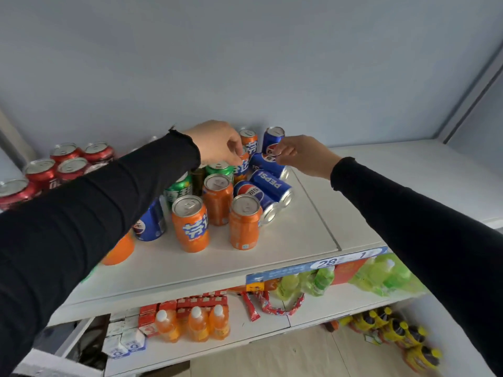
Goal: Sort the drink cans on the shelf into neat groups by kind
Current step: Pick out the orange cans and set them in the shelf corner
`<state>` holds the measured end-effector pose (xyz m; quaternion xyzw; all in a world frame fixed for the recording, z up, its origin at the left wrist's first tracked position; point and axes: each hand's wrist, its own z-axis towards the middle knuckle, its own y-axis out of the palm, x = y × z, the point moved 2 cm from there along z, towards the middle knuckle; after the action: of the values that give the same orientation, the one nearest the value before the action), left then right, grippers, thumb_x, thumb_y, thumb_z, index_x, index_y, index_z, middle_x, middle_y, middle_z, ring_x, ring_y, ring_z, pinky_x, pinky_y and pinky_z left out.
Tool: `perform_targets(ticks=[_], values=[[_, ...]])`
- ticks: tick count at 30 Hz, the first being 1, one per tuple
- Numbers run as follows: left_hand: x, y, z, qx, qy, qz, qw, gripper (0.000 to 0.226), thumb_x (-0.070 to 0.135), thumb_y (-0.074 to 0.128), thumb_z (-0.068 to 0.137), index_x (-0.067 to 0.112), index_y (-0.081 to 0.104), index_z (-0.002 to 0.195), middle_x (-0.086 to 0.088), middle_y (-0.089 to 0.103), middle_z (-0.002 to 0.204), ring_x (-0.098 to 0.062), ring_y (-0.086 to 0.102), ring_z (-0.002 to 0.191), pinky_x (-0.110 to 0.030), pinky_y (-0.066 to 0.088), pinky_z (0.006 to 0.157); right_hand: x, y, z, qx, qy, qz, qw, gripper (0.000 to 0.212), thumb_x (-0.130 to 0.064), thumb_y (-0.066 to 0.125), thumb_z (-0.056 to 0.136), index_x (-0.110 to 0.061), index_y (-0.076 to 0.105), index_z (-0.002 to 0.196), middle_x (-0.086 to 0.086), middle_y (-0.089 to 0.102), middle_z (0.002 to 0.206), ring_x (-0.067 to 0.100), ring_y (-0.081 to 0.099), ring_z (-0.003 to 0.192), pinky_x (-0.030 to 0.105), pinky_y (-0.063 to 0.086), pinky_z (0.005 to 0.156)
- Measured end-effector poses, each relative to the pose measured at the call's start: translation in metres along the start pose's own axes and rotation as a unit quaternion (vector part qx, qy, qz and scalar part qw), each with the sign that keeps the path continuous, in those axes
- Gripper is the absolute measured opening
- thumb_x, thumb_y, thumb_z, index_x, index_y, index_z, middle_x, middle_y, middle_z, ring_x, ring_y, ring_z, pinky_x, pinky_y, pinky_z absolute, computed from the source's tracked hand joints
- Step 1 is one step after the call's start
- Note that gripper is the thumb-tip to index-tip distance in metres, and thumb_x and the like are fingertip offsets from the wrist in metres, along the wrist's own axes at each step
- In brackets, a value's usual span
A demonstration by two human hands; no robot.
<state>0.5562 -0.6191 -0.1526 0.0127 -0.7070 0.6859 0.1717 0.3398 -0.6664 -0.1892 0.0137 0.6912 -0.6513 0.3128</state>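
On the left of the white top shelf [299, 240] the red cola cans [65, 164] stood upright in a tidy cluster, seemingly a finished group, while the middle was a jumble of green cans [178, 187], orange Fanta cans [190, 224] and Pepsi cans [272, 186], several blue ones lying on their sides. The left hand [217, 144] curled its fingers around the top of an orange Fanta can at the back [242, 167], probably to lift it toward its kind. The right hand [299, 155] pinched the rim of a toppled Pepsi can [268, 161], likely to stand it up.
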Motion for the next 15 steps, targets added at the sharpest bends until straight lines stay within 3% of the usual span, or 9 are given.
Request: perform_targets(ticks=[4,8,10,12,15], values=[[0.021,0.017,0.022,-0.087,-0.058,0.038,0.994,0.045,0.039,0.079,0.082,0.015,0.070,0.120,-0.002,0.069,0.118,-0.020,0.063,0.104,-0.038,0.051,0.095,0.030,0.004,0.007,-0.089,-0.017,-0.041,0.995,0.032,-0.030,0.063,0.095,-0.021,0.063,0.125,0.003,0.065,0.125,0.022,0.060,0.111,0.034,0.048,0.098],[0.035,0.031,0.037,-0.153,-0.089,0.112,0.978,0.061,0.053,0.072,0.083,0.012,0.067,0.128,-0.004,0.065,0.127,-0.022,0.060,0.112,-0.033,0.048,0.092,0.031,0.017,0.017,-0.166,-0.053,-0.095,0.980,0.051,-0.039,0.062,0.095,-0.021,0.049,0.141,0.006,0.060,0.133,0.026,0.057,0.118,0.038,0.045,0.105],[0.040,0.039,0.043,-0.182,-0.091,0.150,0.967,0.061,0.060,0.067,0.084,0.011,0.069,0.121,-0.003,0.068,0.118,-0.021,0.062,0.104,-0.032,0.050,0.087,0.030,0.027,0.027,-0.190,-0.054,-0.138,0.971,0.062,-0.048,0.060,0.094,-0.024,0.040,0.147,0.007,0.057,0.138,0.027,0.058,0.118,0.037,0.047,0.104],[0.045,0.046,0.050,-0.198,-0.094,0.183,0.958,0.057,0.066,0.065,0.082,0.012,0.070,0.100,-0.003,0.068,0.097,-0.020,0.062,0.088,-0.034,0.053,0.082,0.028,0.034,0.039,-0.232,-0.038,-0.129,0.963,0.072,-0.055,0.062,0.090,-0.029,0.033,0.151,0.006,0.056,0.139,0.026,0.063,0.111,0.037,0.053,0.098],[0.050,0.058,0.059,-0.221,-0.092,0.224,0.945,0.057,0.073,0.064,0.077,0.018,0.054,0.084,-0.001,0.062,0.082,-0.021,0.062,0.084,-0.034,0.056,0.083,0.024,0.039,0.053,-0.311,-0.002,-0.093,0.946,0.091,-0.055,0.072,0.082,-0.035,0.021,0.155,0.010,0.051,0.144,0.031,0.067,0.106,0.043,0.058,0.093]])
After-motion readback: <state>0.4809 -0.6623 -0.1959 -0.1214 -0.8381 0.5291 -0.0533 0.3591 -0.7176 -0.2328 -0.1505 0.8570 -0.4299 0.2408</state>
